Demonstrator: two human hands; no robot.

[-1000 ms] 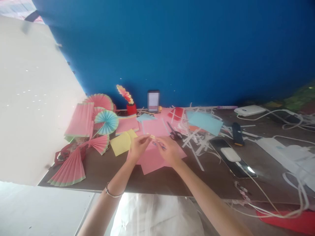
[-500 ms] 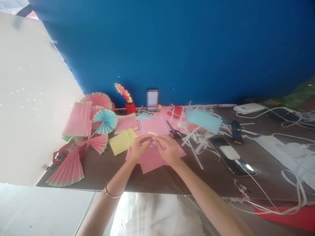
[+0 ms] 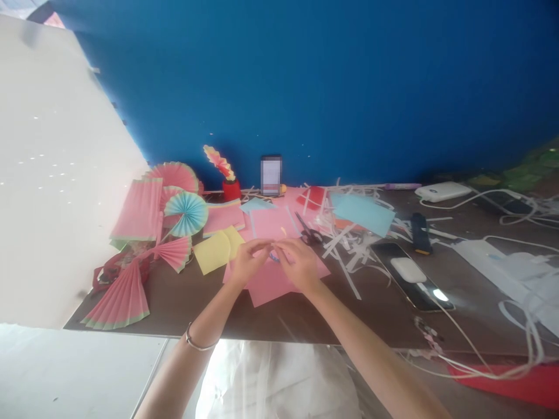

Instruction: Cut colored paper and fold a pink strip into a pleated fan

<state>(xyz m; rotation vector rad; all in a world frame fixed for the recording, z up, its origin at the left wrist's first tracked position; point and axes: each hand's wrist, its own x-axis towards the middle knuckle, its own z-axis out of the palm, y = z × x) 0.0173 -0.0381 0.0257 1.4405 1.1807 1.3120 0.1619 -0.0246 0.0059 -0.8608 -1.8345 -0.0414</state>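
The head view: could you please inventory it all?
Table: one, brown, centre
Wall: one, blue, back
Panel: one, white, left
Pleated papers: several, pink and blue, left
Pot: one, red, back
Upright phone: one, dark, back
Small sheets: about two, yellow, left-centre
Flat sheets: several, pink, centre
Blue sheets: two, light, back
Scissors: one, dark, centre
Strips: many, white, right
Marker: one, purple, back
Device: one, white, right
Flat phone: one, black, right
Power strip: one, white, right
Cables: several, white, right
Bracelet: one, silver, left wrist
Left hand: one, centre
Right hand: one, centre
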